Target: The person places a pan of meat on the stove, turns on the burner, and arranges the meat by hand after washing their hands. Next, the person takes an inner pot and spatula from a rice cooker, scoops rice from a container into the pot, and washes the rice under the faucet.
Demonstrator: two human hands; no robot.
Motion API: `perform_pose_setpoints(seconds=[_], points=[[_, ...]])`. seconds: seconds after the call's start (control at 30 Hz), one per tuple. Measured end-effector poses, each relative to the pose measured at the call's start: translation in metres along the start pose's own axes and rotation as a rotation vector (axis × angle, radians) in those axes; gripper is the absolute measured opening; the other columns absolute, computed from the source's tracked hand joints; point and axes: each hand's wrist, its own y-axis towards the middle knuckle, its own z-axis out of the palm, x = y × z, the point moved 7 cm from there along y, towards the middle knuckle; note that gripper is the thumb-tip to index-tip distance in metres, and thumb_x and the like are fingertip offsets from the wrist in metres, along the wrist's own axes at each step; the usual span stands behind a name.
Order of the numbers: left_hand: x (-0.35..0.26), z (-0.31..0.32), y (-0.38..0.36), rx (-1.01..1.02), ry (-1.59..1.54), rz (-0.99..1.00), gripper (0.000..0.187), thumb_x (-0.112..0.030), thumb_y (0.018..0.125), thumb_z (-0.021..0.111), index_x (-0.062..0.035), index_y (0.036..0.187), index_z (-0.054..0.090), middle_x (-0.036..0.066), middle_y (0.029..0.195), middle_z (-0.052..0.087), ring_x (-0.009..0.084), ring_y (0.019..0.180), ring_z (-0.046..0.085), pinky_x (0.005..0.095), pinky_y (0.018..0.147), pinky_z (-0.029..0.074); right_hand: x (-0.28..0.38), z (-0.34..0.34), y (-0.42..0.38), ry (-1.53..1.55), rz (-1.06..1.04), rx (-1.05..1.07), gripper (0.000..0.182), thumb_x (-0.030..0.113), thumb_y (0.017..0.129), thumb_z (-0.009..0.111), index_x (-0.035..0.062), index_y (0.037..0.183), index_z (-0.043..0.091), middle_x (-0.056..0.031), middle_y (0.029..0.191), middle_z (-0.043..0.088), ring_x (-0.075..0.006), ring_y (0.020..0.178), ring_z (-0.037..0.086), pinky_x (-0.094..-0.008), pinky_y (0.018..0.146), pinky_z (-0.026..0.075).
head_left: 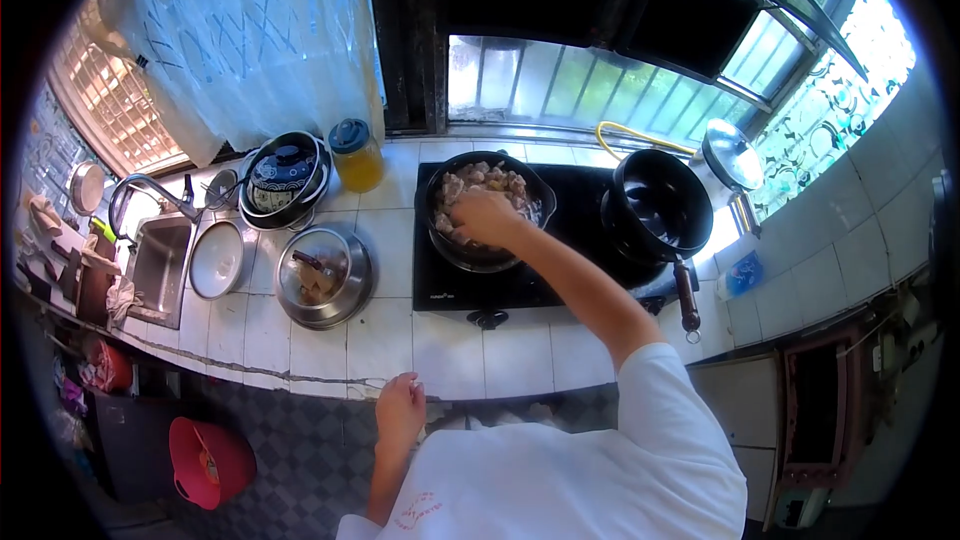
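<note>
My right hand (484, 217) reaches down into a black pan (548, 202) on the left side of the stove. Its fingers curl in among chunks of pale, raw-looking meat (505, 182), and what they hold is hidden. My left hand (401, 406) hangs at the front edge of the counter, fingers closed, with nothing visible in them. Left of the pan, on the tiles, stands a metal bowl (300, 314) under a glass lid.
A black wok (660, 202) with a wooden handle (687, 302) sits on the right burner. Along the left are a jar of yellow liquid (358, 162), a stacked dark pot (285, 168), a white bowl (217, 258) and a sink (160, 258). Below stands a red bin (237, 460).
</note>
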Motion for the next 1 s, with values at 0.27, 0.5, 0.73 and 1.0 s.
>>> perform_pose_setpoints(seconds=[0.27,0.5,0.73,1.0], points=[[0.003,-0.005,-0.001,0.002,0.011,-0.023,0.018,-0.009,0.075,0.057,-0.0035,0.092,0.057,0.011,0.070,0.056,0.0290,0.070,0.055,0.0386,0.063,0.044,0.009,0.022,0.027,0.205,0.038,-0.084,0.008,0.019,0.067,0.059,0.0141,0.069,0.065,-0.0049,0.081,0.058,-0.0243,0.085,0.056,-0.0365,0.071,0.045],[0.006,-0.004,0.001,0.008,0.003,-0.027,0.018,-0.009,0.075,0.057,-0.0034,0.092,0.057,0.011,0.070,0.056,0.0292,0.069,0.055,0.0390,0.063,0.044,0.004,0.043,0.039,0.005,0.012,0.084,0.009,0.016,0.064,0.060,0.0147,0.070,0.067,-0.0046,0.078,0.062,-0.0243,0.082,0.059,-0.0376,0.067,0.047],[0.009,-0.008,0.006,-0.011,-0.015,-0.035,0.020,-0.009,0.075,0.058,-0.0033,0.093,0.057,0.011,0.071,0.056,0.0292,0.070,0.055,0.0393,0.064,0.044,-0.025,-0.004,0.019,0.246,0.128,0.005,0.013,0.022,0.069,0.060,0.0151,0.076,0.068,-0.0062,0.081,0.063,-0.0263,0.082,0.060,-0.0374,0.069,0.049],[0.014,-0.008,0.006,0.000,0.020,-0.023,0.019,-0.009,0.074,0.058,-0.0042,0.093,0.057,0.011,0.070,0.056,0.0285,0.069,0.055,0.0390,0.064,0.044,-0.144,-0.007,-0.019,0.047,0.735,-0.079,0.019,0.029,0.069,0.062,0.0119,0.078,0.067,-0.0106,0.085,0.064,-0.0285,0.082,0.061,-0.0364,0.072,0.048]])
